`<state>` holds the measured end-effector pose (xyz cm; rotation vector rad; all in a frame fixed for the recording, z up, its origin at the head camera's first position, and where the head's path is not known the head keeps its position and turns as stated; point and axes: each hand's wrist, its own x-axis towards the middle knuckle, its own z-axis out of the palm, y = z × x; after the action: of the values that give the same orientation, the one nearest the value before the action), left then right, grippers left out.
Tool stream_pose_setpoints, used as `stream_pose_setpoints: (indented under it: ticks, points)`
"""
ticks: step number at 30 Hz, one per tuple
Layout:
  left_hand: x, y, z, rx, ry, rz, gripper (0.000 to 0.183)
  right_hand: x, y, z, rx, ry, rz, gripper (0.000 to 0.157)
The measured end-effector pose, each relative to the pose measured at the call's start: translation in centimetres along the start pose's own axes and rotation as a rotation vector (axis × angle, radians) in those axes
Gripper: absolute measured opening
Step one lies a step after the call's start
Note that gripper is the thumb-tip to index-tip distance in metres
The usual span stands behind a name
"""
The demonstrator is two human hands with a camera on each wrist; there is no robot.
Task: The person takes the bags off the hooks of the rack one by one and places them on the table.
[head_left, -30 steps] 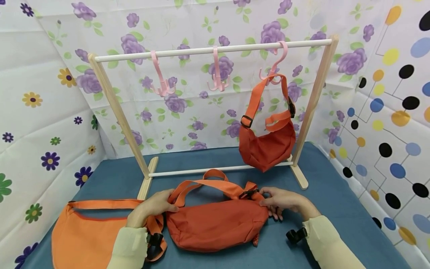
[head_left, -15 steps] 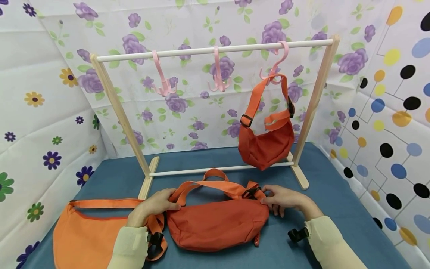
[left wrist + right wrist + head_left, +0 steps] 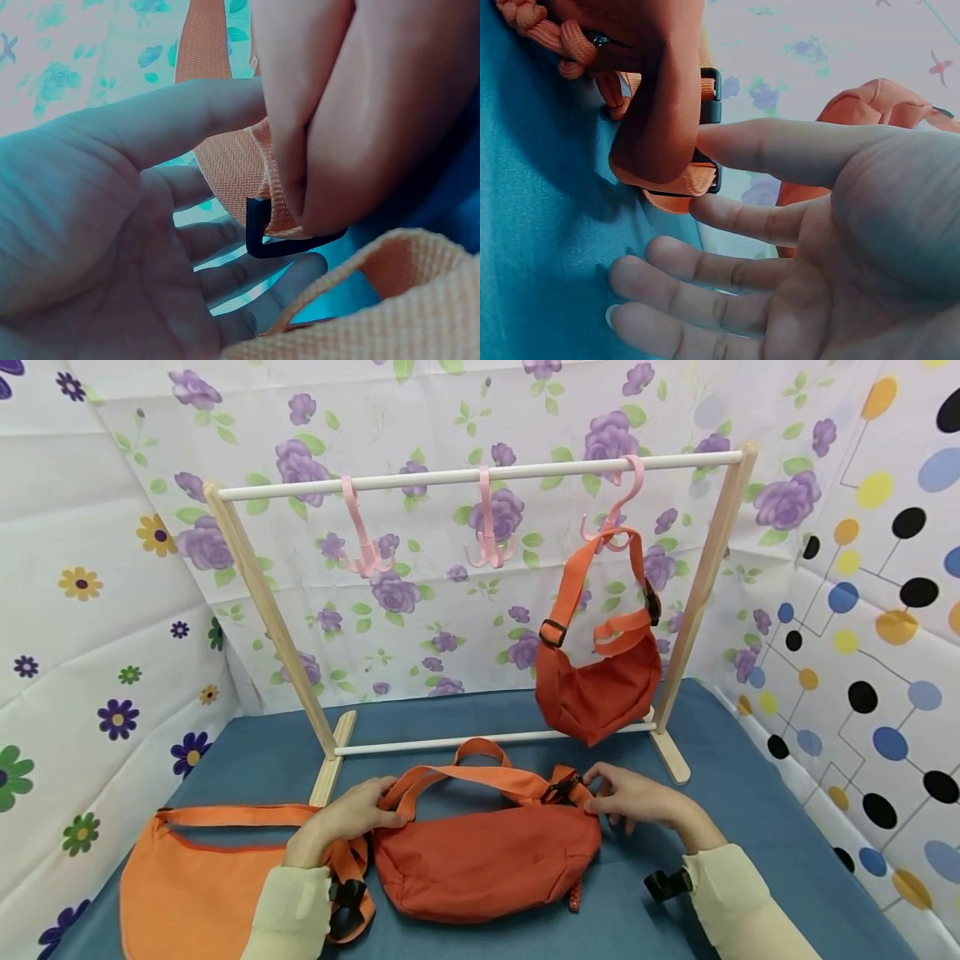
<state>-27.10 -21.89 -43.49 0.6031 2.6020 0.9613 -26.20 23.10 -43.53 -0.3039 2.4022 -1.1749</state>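
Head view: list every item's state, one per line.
Red waist bag: lying on blue cloth
Red sling bag: hanging
Right pink hook: bearing sling bag
Left pink hook: bare
Middle pink hook: bare
Orange shoulder bag: lying flat
Garment rack: upright
Left hand: holding waist bag's left end
Right hand: holding waist bag's right end

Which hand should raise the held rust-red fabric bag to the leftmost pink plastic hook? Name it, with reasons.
Likely the left hand: it pinches the bag at its left end, by an orange webbing strap, and lies nearer that hook. The right hand pinches the opposite end, farther away.
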Motion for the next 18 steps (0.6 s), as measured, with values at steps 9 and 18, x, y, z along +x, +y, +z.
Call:
stream_pose_setpoints:
  ticks: [9, 18]
  points:
    - [0.0, 0.2, 0.1, 0.009, 0.043, -0.043, 0.056, -0.2, -0.7, -0.1, -0.047, 0.057, -0.041, 0.029]
    - [0.0, 0.4, -0.2, -0.015, 0.079, -0.033, 0.058, -0.1, -1.2, -0.3, -0.092, 0.104, -0.189, 0.023]
